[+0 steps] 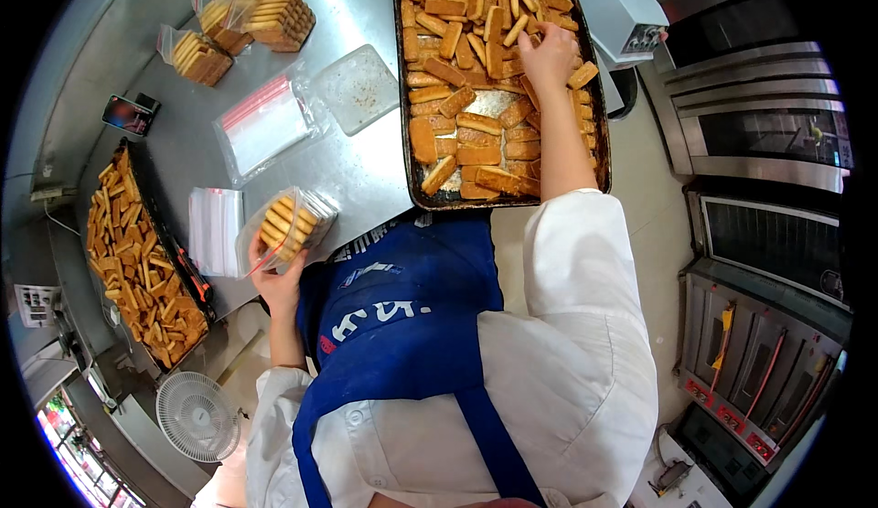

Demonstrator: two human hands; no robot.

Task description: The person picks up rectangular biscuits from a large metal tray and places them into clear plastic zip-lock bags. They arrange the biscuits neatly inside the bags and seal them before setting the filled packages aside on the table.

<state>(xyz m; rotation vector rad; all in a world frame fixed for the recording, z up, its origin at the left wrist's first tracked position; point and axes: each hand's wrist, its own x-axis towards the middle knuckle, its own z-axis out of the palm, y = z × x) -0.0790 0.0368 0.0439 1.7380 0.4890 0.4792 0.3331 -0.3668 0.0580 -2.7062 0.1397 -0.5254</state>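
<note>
My left hand [278,287] holds a clear zip bag [317,214] by its open mouth, low over the front of the steel table. Rows of golden biscuit sticks [285,227] stand packed inside it. My right hand [551,59] reaches into a dark-rimmed baking tray [473,204] at the upper right. Its fingers are among the loose biscuit sticks [473,134] there; whether they grip one is hard to tell. The tray's sticks lie piled at the far end, with bare metal showing between those at the near end.
Filled biscuit bags [278,21] stand at the table's back left. A packet of empty zip bags [264,124], a loose bag stack [216,230], a translucent flat lid or tray [358,89] and a phone [129,114] lie on the steel table [329,165]. Another heaped tray [140,185] is leftmost; ovens [761,124] are right.
</note>
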